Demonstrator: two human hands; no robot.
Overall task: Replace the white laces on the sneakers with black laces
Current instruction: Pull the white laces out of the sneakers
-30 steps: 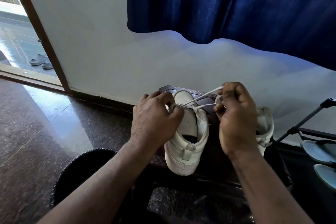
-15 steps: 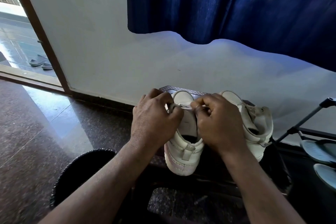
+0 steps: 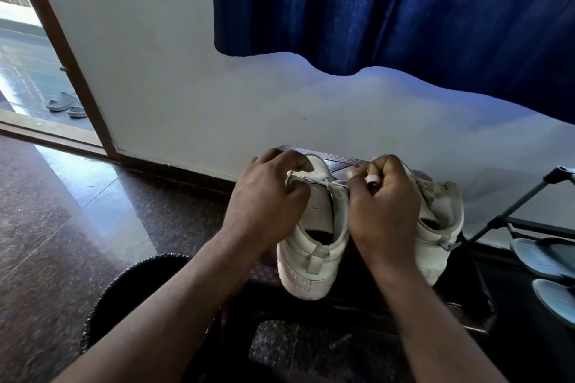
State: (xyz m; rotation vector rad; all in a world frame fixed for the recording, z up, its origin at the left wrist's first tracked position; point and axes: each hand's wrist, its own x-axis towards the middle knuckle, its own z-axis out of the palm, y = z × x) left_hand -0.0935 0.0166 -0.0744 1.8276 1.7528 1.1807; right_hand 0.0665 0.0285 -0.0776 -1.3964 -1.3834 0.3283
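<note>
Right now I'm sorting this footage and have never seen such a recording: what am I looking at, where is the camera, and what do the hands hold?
There is no machine here. One camera, worn on a person's head, looks forward and down at their bare hands. Two white sneakers stand side by side on a dark patterned stand against the wall. The left hand pinches the left sneaker at its eyelets. The right hand grips the white lace, part of it looped around a finger. The right sneaker sits partly behind that hand. No black lace is visible.
</note>
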